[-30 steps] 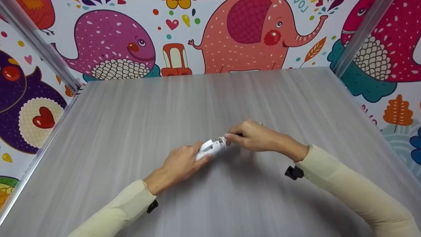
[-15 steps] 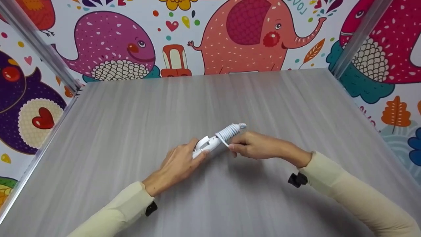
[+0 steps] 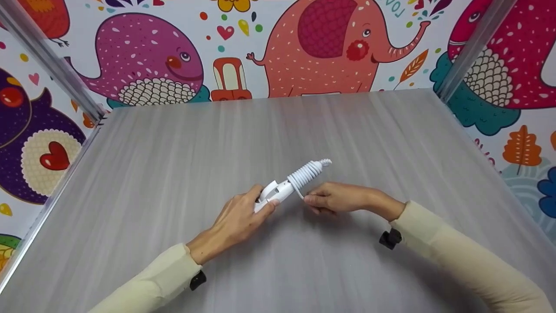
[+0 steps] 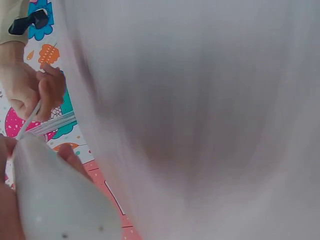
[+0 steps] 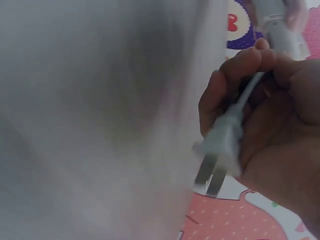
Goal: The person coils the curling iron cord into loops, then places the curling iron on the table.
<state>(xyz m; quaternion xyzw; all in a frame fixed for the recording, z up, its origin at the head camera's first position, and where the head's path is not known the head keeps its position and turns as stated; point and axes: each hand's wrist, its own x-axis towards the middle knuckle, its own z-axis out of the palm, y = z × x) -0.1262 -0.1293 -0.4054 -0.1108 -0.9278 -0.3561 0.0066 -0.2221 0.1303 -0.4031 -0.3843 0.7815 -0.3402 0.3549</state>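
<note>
A slim white hair iron [image 3: 283,191] with a raised lever is held above the table, tilted up to the right. My left hand [image 3: 236,217] grips its lower end, the thumb along one side. White cord [image 3: 305,174] is wound in several coils round the upper part, and a ribbed cord sleeve sticks out at the tip. My right hand [image 3: 341,198] pinches the cord's free end just right of the coils. In the right wrist view, a two-pin plug [image 5: 222,142] hangs from the cord within the curled fingers. The left wrist view shows the iron's smooth white body [image 4: 60,195] up close.
A grey wood-grain table [image 3: 208,143] lies beneath both hands. Walls printed with cartoon animals [image 3: 321,48] enclose the back and sides, with metal posts [image 3: 473,52] at the back corners. Small black devices [image 3: 390,239] sit at the sleeve cuffs.
My right hand has moved from the coils down to their near side, drawing the cord end with it. The coils and cord sleeve have come into sight. The left hand keeps its grip.
</note>
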